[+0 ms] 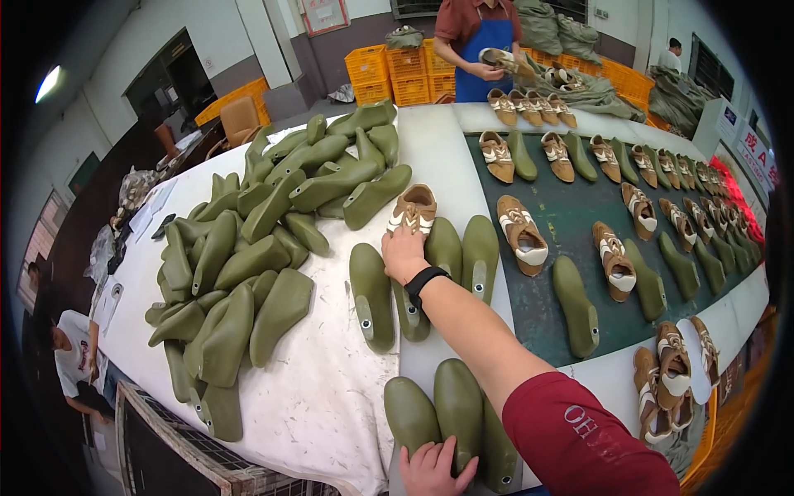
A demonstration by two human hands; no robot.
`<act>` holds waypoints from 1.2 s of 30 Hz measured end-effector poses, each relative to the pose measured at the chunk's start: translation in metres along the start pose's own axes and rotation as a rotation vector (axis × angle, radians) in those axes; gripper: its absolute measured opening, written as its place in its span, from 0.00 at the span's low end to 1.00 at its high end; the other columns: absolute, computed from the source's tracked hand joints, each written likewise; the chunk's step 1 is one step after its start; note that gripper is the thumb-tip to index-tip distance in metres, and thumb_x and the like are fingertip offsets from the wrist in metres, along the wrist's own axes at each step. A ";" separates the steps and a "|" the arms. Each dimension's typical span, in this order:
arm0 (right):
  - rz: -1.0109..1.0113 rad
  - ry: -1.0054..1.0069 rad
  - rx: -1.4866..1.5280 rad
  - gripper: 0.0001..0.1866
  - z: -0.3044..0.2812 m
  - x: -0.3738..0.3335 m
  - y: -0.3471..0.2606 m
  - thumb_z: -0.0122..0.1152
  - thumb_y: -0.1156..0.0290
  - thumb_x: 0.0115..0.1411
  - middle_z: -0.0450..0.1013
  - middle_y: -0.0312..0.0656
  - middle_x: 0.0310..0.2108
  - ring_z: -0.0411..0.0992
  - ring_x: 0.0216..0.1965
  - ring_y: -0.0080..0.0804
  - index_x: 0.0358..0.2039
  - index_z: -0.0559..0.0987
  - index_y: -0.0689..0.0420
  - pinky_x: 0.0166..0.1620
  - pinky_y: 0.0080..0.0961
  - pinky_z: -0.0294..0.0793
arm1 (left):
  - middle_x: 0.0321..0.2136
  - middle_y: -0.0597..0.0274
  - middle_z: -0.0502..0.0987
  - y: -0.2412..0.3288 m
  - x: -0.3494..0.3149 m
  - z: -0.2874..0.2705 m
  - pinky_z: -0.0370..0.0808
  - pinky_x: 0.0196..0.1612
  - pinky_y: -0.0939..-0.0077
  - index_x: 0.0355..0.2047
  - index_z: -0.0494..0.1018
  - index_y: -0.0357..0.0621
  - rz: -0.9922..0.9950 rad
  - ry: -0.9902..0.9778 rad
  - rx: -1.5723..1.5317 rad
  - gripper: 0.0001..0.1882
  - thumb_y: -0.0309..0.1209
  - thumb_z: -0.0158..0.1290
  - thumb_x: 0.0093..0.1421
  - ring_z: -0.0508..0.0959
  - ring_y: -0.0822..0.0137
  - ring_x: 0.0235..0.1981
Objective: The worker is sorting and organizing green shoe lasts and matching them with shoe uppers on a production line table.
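My right arm, in a dark red sleeve with a black wristband, stretches forward over the table. Its hand (404, 255) closes over the front of a brown and white sneaker (413, 203), whose opening points away from me. Green shoe lasts (372, 298) lie on either side of that hand, one partly under my wrist. At the near edge, my left hand (437, 471) has its fingers curled round the near end of a green shoe last (457, 409). A second last (411, 413) touches it on the left, and another lies partly behind my right arm.
A big heap of green lasts (248, 264) covers the white table (331, 388) at left. On the green mat (538, 306), sneakers and lasts stand in rows. More sneakers (672, 364) sit at the right edge. Across the table, a person in a blue apron (488, 45) holds a shoe.
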State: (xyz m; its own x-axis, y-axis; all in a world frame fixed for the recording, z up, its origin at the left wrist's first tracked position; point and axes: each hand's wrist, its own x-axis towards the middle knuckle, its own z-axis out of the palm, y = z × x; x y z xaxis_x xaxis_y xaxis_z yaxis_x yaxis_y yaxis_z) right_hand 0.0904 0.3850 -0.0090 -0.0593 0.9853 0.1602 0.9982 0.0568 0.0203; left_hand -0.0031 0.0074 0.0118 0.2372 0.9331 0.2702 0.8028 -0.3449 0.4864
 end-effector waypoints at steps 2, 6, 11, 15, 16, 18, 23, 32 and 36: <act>-0.059 0.051 -0.029 0.13 -0.002 0.000 0.007 0.49 0.69 0.56 0.74 0.41 0.37 0.70 0.43 0.41 0.42 0.75 0.55 0.42 0.43 0.70 | 0.33 0.54 0.74 0.002 -0.001 0.000 0.61 0.54 0.49 0.44 0.73 0.43 0.006 0.004 -0.007 0.25 0.43 0.60 0.48 0.72 0.56 0.42; -0.103 0.367 0.195 0.08 -0.045 -0.012 0.046 0.51 0.72 0.54 0.76 0.43 0.27 0.76 0.31 0.44 0.33 0.77 0.53 0.33 0.36 0.75 | 0.37 0.52 0.74 0.002 -0.001 -0.004 0.61 0.55 0.50 0.44 0.73 0.42 -0.011 -0.003 -0.043 0.25 0.42 0.59 0.48 0.71 0.54 0.44; 0.112 0.769 0.780 0.14 -0.125 -0.084 0.152 0.52 0.71 0.56 0.76 0.50 0.32 0.75 0.33 0.46 0.42 0.75 0.61 0.35 0.36 0.74 | 0.30 0.59 0.75 -0.003 -0.007 0.012 0.61 0.52 0.50 0.40 0.75 0.46 0.122 0.094 0.081 0.24 0.46 0.60 0.45 0.73 0.58 0.38; 0.259 0.353 1.563 0.17 -0.187 -0.209 0.172 0.53 0.64 0.61 0.74 0.34 0.30 0.72 0.33 0.19 0.45 0.74 0.63 0.33 0.17 0.72 | 0.29 0.56 0.75 -0.008 -0.014 0.008 0.64 0.50 0.55 0.38 0.75 0.44 0.110 0.142 0.089 0.22 0.44 0.61 0.46 0.74 0.56 0.36; 0.280 0.317 1.733 0.16 -0.189 -0.239 0.182 0.52 0.64 0.62 0.74 0.34 0.33 0.72 0.34 0.19 0.45 0.74 0.62 0.34 0.17 0.72 | 0.29 0.56 0.75 -0.012 -0.015 0.011 0.63 0.51 0.53 0.38 0.75 0.45 0.100 0.117 0.072 0.22 0.45 0.60 0.46 0.74 0.56 0.37; 0.313 0.282 1.967 0.16 -0.191 -0.297 0.196 0.51 0.63 0.63 0.74 0.34 0.36 0.73 0.36 0.19 0.46 0.72 0.60 0.37 0.19 0.74 | 0.30 0.55 0.76 -0.015 -0.013 0.013 0.62 0.53 0.52 0.39 0.75 0.44 0.118 0.106 0.030 0.22 0.45 0.59 0.48 0.74 0.55 0.37; 0.426 0.256 2.138 0.13 -0.166 -0.431 0.210 0.53 0.63 0.63 0.74 0.34 0.36 0.74 0.36 0.21 0.44 0.73 0.57 0.39 0.22 0.77 | 0.46 0.52 0.71 -0.009 -0.017 -0.004 0.65 0.52 0.64 0.50 0.67 0.38 -0.038 0.117 -0.524 0.23 0.30 0.55 0.53 0.70 0.57 0.48; 0.648 0.027 2.194 0.16 -0.102 -0.544 0.206 0.54 0.63 0.62 0.73 0.37 0.41 0.72 0.40 0.22 0.47 0.72 0.59 0.42 0.22 0.74 | 0.59 0.57 0.60 0.046 -0.078 -0.020 0.64 0.57 0.55 0.61 0.53 0.41 -0.308 -0.522 -1.526 0.38 0.50 0.51 0.58 0.62 0.58 0.59; 0.511 0.294 1.705 0.19 -0.084 -0.559 0.217 0.54 0.64 0.62 0.73 0.39 0.42 0.72 0.40 0.27 0.51 0.70 0.58 0.42 0.24 0.73 | 0.56 0.55 0.63 0.114 -0.059 -0.026 0.64 0.58 0.59 0.58 0.55 0.39 -0.254 -0.431 -1.522 0.37 0.32 0.59 0.50 0.65 0.60 0.56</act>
State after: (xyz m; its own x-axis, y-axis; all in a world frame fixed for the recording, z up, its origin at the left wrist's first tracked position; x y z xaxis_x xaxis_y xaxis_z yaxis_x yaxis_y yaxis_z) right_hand 0.3389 -0.1669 -0.0112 0.4145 0.9098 -0.0200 -0.1822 0.0615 -0.9813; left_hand 0.0602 -0.0894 0.0725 0.5301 0.8459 -0.0581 -0.3603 0.2867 0.8877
